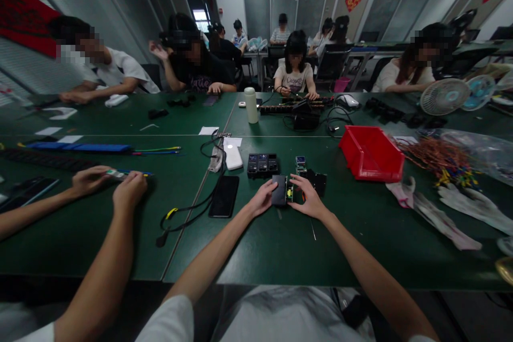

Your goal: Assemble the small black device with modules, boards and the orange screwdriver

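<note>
Between my hands, above the green table (256, 256), is a black plastic case (279, 192). My left hand (263, 196) grips its left side. A green circuit board with a yellow part (289, 191) shows at the case's right edge, and my right hand (308, 197) pinches that board by its ends. Just behind stands a black holder (263, 164) with several small screens in it. Another small board with a screen (300, 164) and a flat black piece (319, 183) lie beyond my right hand. A screwdriver's thin shaft (313, 228) pokes out below that hand, its handle mostly hidden.
To the left lie a black phone (224, 196), a white power bank (233, 156) and a looped black cable (188, 208). A red bin (372, 155) stands right, near gloves (436, 216) and bundled wires (444, 157). A co-worker's hands (116, 184) work at far left.
</note>
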